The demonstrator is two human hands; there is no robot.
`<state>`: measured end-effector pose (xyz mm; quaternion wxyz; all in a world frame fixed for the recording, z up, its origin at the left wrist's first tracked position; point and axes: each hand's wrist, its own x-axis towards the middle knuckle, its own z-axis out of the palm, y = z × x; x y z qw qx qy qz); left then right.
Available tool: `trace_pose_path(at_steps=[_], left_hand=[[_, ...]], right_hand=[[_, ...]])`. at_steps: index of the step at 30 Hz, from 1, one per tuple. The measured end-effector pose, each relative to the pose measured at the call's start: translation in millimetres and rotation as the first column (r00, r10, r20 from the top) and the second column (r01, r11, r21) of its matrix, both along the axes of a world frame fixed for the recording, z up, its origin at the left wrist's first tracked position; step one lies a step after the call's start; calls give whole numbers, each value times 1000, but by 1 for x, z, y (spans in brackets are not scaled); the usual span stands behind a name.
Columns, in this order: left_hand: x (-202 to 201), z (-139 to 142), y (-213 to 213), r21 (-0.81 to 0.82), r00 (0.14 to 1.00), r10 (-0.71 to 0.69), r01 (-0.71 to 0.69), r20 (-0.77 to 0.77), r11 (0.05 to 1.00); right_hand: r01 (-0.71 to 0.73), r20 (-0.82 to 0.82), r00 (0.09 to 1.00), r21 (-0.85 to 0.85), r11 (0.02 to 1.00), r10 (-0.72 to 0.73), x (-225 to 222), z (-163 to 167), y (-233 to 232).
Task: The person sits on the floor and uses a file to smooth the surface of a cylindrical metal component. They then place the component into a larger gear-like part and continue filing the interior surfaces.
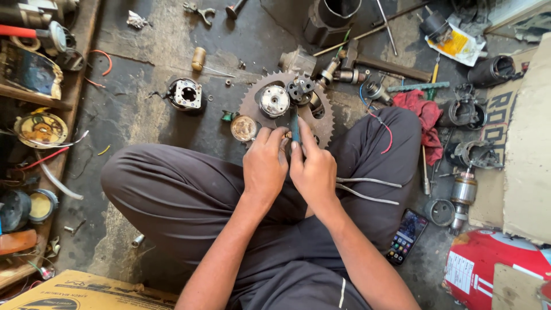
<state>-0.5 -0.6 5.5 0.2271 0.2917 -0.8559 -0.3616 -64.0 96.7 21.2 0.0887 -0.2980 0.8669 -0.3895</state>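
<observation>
Both hands meet above the lap, the left hand point(264, 163) and right hand point(313, 172) pinching a teal-handled tool point(295, 127), the sprocket point(252, 97) at twelve o'clock.

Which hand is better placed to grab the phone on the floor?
The right hand. The phone lies on the floor by the person's right knee, on that hand's side. The left hand would have to cross over.

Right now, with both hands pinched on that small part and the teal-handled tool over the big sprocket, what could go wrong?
1. The small part sits between the fingertips of the left hand and right hand; a slip of the teal-handled tool could jab a finger.
2. If dropped, it may vanish among the loose pieces around the sprocket.
3. The phone lies close to the knee and could get knocked.
</observation>
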Motion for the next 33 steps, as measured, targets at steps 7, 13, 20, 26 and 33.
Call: trace_pose_path(at_steps=[7,13,20,26,33], left_hand=[[1,1,0,-12,1000,-15,15,-12,1000],[1,1,-1,-37,1000,-8,7,-21,999],[3,4,-1,-10,1000,-21,21,-21,1000],[3,-2,0,-33,999,-16,15,-30,999],[4,2,0,-40,1000,-19,18,-18,999]], right_hand=[[-26,0,1000,-6,1000,26,9,1,12],[1,42,999,-22,1000,0,0,-1,2],[11,55,998,-2,1000,-11,10,4,12],[12,58,998,-24,1000,-11,3,0,5],[-2,39,999,-158,987,8,7,2,22]])
